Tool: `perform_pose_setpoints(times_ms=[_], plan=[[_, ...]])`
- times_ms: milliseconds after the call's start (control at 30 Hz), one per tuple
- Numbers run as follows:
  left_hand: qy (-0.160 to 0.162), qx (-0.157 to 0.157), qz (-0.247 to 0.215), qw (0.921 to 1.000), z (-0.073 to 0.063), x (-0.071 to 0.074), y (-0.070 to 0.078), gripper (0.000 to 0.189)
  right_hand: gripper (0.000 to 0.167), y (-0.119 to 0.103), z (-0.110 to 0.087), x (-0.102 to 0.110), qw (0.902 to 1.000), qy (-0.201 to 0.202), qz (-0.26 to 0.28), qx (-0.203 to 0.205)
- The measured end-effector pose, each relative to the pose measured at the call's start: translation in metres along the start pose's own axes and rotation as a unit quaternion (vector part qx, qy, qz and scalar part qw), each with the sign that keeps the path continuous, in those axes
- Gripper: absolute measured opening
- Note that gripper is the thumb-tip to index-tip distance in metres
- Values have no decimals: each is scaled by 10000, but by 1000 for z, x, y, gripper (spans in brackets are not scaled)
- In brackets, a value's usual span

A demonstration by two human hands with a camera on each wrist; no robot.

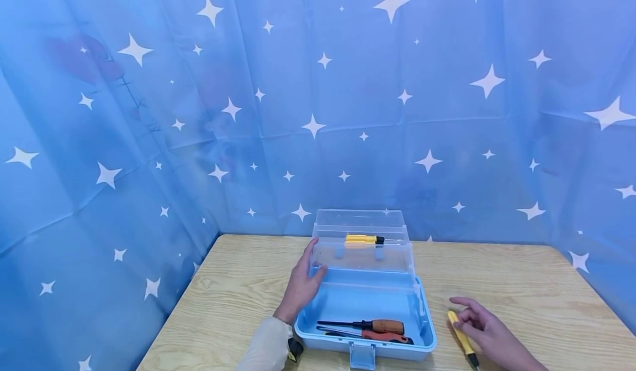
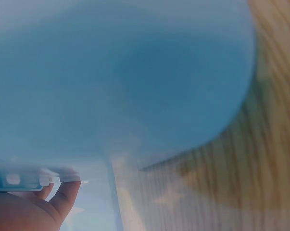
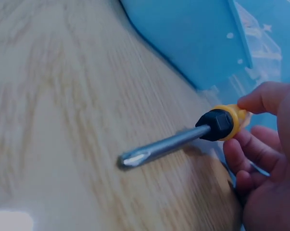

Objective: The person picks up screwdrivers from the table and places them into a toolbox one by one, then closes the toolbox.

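A light-blue toolbox (image 1: 365, 299) stands with its clear lid (image 1: 365, 260) raised at the back. My left hand (image 1: 302, 285) holds the lid's left edge; in the left wrist view, its fingers (image 2: 67, 195) touch a clear edge. To the right of the box, my right hand (image 1: 482, 327) pinches the yellow handle of a cross-tip screwdriver (image 1: 462, 335). Its steel shaft (image 3: 169, 146) points back toward the wearer, past a black collar. Inside the box lie a wooden-handled screwdriver (image 1: 387, 326) and a red-and-black-handled screwdriver (image 1: 385, 336), partly over another dark shaft.
A yellow-and-black screwdriver (image 1: 362, 239) shows at the raised lid. The box's blue latch (image 1: 362, 355) hangs down in front. Everything stands on a wood-grain table (image 1: 218, 299), with a blue star-patterned curtain (image 1: 348, 84) behind and to the left.
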State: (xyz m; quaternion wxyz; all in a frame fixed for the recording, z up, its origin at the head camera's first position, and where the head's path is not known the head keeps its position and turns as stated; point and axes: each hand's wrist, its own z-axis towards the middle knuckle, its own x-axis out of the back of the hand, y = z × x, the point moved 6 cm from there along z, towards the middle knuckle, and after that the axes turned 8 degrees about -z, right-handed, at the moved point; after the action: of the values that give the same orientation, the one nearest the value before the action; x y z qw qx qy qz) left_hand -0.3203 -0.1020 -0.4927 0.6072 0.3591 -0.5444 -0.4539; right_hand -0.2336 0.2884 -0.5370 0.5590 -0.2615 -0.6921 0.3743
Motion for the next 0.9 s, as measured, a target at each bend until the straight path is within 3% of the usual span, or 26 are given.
perform_pose_setpoints(times_ms=[267,533,767,900], plan=[[8,-31,-7,10000,-1,0,1,65,52,0,0,4,9998,45,172,-123],[12,-61,25,10000,0,0,1,64,53,1,-1,9,9961,146,194,-851],[33,-88,25,10000,-2,0,3,64,57,1,-5,11,9930,-21,731,-923],[45,-110,37,9999,-1,0,2,64,54,-1,-4,13,9917,69,708,-1073]])
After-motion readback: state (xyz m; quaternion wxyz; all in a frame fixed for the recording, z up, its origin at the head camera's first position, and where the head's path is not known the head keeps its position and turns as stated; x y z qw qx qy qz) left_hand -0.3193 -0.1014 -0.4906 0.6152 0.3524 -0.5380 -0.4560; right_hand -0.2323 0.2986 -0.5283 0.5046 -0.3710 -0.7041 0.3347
